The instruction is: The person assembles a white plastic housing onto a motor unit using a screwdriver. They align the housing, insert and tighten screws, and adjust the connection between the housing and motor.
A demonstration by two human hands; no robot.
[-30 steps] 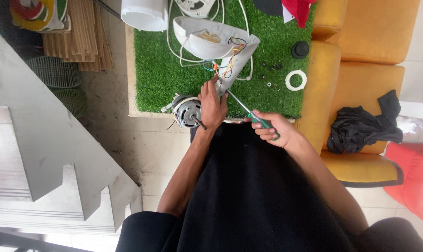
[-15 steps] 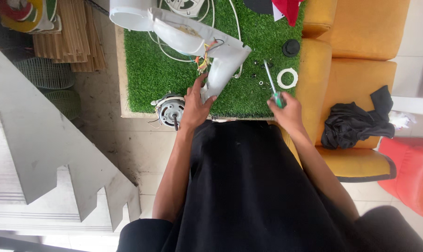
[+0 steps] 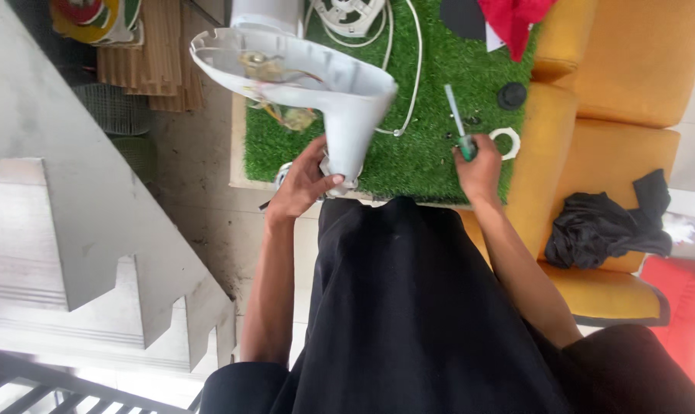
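Note:
My left hand (image 3: pixel 305 184) grips the narrow neck of a white plastic fan housing (image 3: pixel 317 84), lifted and tilted so its open end with loose coloured wires (image 3: pixel 282 115) faces left. A metal motor (image 3: pixel 284 172) is mostly hidden behind that hand. My right hand (image 3: pixel 479 161) holds a green-handled screwdriver (image 3: pixel 458 123) pointing away from me, resting on the green turf mat (image 3: pixel 416 153). A white plastic ring (image 3: pixel 506 143) lies just right of the right hand.
A white cable (image 3: pixel 409 69) and fan grille part (image 3: pixel 351 15) lie at the mat's far end. A black knob (image 3: pixel 511 95), red cloth (image 3: pixel 508 23) and orange cushioned seat (image 3: pixel 593 100) with black cloth (image 3: pixel 608 222) are right. Grey steps (image 3: pixel 87 230) stand left.
The left hand has raised the white housing higher and swung its open end left. The right hand moved the screwdriver away from the housing, out to the right onto the mat.

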